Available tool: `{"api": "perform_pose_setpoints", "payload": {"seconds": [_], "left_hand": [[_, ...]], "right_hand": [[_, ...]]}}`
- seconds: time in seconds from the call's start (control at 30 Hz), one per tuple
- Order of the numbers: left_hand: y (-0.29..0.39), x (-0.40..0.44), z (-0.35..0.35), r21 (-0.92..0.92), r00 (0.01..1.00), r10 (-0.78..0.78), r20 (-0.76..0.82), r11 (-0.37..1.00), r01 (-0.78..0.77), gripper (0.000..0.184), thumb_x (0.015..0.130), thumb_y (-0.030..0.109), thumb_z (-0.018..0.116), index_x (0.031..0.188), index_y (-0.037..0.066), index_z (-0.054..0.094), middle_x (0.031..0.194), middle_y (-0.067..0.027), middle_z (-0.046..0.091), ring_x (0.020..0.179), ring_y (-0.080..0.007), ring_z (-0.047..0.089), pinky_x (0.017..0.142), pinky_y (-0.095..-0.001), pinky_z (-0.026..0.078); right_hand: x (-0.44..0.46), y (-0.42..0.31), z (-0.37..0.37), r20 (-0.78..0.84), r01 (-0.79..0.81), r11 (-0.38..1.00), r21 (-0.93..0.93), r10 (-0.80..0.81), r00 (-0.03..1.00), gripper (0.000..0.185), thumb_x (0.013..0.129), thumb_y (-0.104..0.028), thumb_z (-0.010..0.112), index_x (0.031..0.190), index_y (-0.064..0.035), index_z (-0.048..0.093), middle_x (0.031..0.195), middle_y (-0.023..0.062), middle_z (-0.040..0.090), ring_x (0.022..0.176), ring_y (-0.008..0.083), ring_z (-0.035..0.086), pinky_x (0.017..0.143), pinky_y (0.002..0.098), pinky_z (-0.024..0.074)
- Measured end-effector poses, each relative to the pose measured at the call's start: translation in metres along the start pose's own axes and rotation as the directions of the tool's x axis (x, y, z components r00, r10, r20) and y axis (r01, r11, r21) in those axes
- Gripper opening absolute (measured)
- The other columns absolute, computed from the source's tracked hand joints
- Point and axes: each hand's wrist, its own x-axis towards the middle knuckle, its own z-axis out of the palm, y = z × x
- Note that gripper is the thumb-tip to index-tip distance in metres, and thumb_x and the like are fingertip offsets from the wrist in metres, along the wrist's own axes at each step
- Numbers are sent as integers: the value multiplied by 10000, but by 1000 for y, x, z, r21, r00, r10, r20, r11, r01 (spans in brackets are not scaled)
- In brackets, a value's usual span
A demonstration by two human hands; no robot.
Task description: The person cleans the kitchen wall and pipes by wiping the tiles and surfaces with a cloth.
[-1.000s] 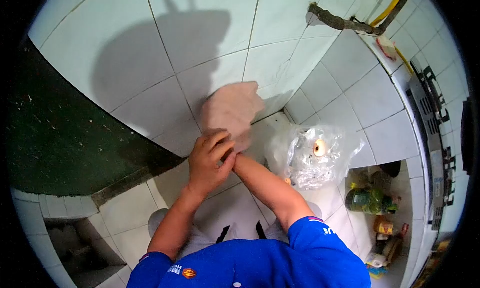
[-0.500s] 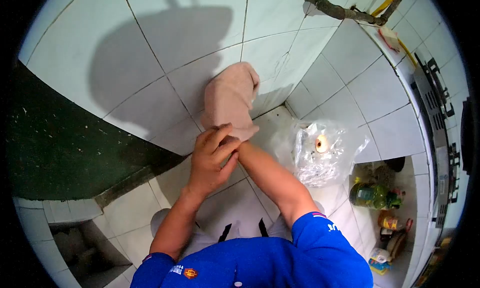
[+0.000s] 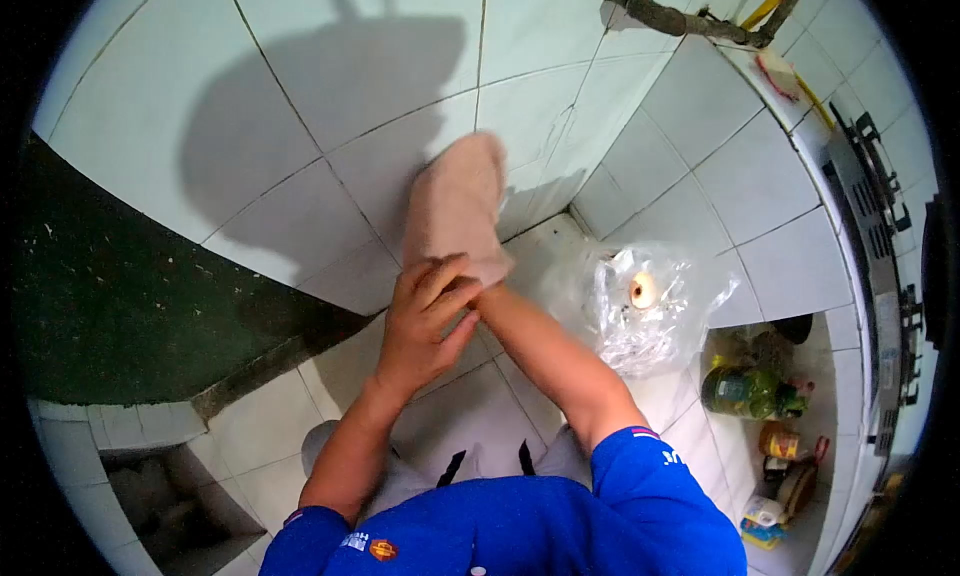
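A pink cloth mitt (image 3: pixel 452 204) covers my right hand from the fingertips to the wrist, so the fingers inside it are hidden. It points up toward the tiled wall, and its outline is slightly blurred. My left hand (image 3: pixel 428 311) is at the mitt's lower edge by my right wrist. Its bent fingers lie over the cuff and appear to pinch the fabric, with the thumb reaching toward the right forearm.
White tiles line the wall (image 3: pixel 400 86) ahead. A clear plastic bag (image 3: pixel 645 341) with a roll inside stands right of my forearm. Bottles, including a green one (image 3: pixel 745 392), fill a low shelf at right. A stove (image 3: pixel 880 216) and pipe (image 3: pixel 680 21) sit beyond; a dark green panel (image 3: pixel 150 286) is at left.
The mitt's upper part has turned and looks narrower, and the fold that stuck out at its right side no longer shows. My left hand stays at the cuff.
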Motion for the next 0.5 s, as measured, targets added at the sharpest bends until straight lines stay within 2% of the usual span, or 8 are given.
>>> {"api": "perform_pose_setpoints", "payload": {"seconds": [0.1,0.2,0.23,0.27,0.3,0.37,0.47,0.5], "left_hand": [[10,11,-8,30,986,98,-137,995,-94,359,713,33,765,1061,86,689,1250,-87,648,1125,-295,587,963,-421,460],[-7,10,-5,-55,968,-42,-246,998,29,186,819,98,736,997,54,706,1011,-111,708,898,-263,652,816,-391,509],[-10,17,-6,-134,928,-271,-254,960,244,138,869,158,710,951,46,710,891,-88,693,782,-223,630,725,-364,496],[-13,24,-6,-213,838,-488,-245,870,445,182,920,218,683,905,39,714,770,-65,678,667,-182,609,635,-336,484],[-18,34,-2,-204,837,-488,-246,871,448,182,920,218,683,905,39,714,770,-65,678,667,-182,609,635,-336,484],[-36,63,16,-500,722,-669,-174,692,521,337,952,340,656,831,30,707,676,-5,613,585,-104,526,558,-288,421],[-50,98,37,-603,729,-673,-125,635,483,377,940,380,673,824,23,708,694,18,600,603,-82,510,551,-250,395],[-47,110,39,-573,706,-699,-113,627,529,415,930,421,673,834,20,719,695,12,599,600,-93,505,559,-255,399]], "right_hand": [[5,-5,-11,-30,-34,999,-38,33,999,259,864,-219,561,1033,-23,579,1032,186,588,986,324,573,870,400,449],[5,-18,-32,-40,-84,993,-77,81,996,233,848,-201,583,981,-13,615,975,196,625,937,329,610,835,403,482],[7,-27,-53,10,-130,987,-96,131,991,225,843,-195,590,964,-9,627,956,199,637,921,330,622,824,404,493],[10,-31,-65,52,-166,979,-115,173,984,217,837,-189,597,946,-6,639,937,202,649,905,332,634,812,405,504],[14,-29,-69,17,-161,977,-140,165,986,210,832,-183,604,929,-2,651,917,206,661,889,334,647,800,406,515],[18,-16,-55,-187,-70,973,-220,28,982,159,806,-139,606,772,14,628,761,213,641,742,367,636,661,422,504],[24,-21,-62,-56,-105,992,-65,102,993,189,884,-148,545,916,-2,660,843,206,681,805,368,663,732,479,503],[26,-18,-58,-188,-58,998,4,58,981,195,896,-161,540,917,-7,658,849,202,678,805,368,661,729,476,502]]}}
